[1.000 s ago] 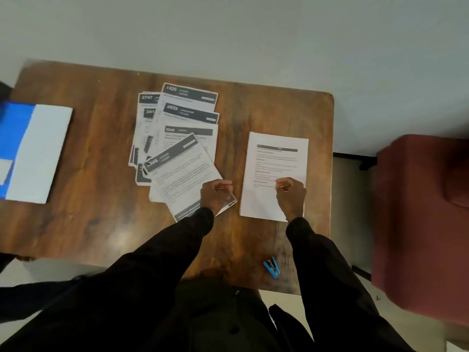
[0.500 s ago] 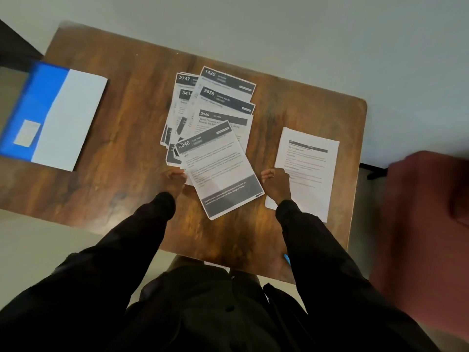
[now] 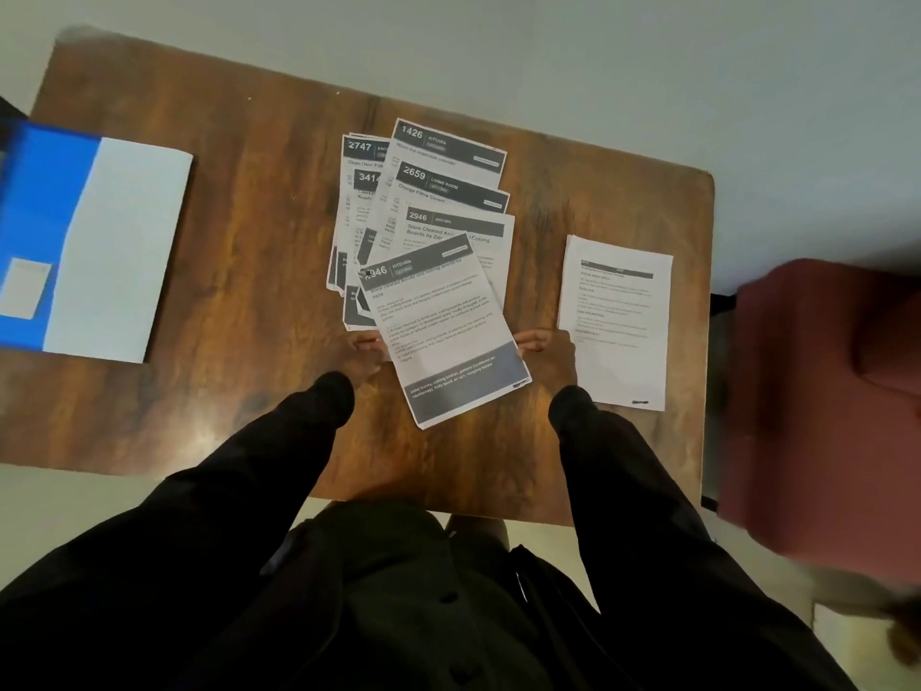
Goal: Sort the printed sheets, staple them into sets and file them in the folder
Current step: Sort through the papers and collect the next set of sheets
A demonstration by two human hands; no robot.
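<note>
Several printed sheets with dark numbered headers lie fanned out in the middle of the wooden table. The top sheet, headed 2946, lies tilted over the fan's near end. My left hand pinches its left edge and my right hand pinches its right edge. A separate white printed set lies flat to the right, just beside my right hand. An open blue folder with a white page on it lies at the table's left end.
A dark red chair stands close to the table's right edge. My black sleeves cover the table's near edge. Pale floor surrounds the table.
My left hand moved from the top sheet's lower end to its left edge. My right hand left the white set and went to the sheet's right edge. The blue clip went out of sight.
</note>
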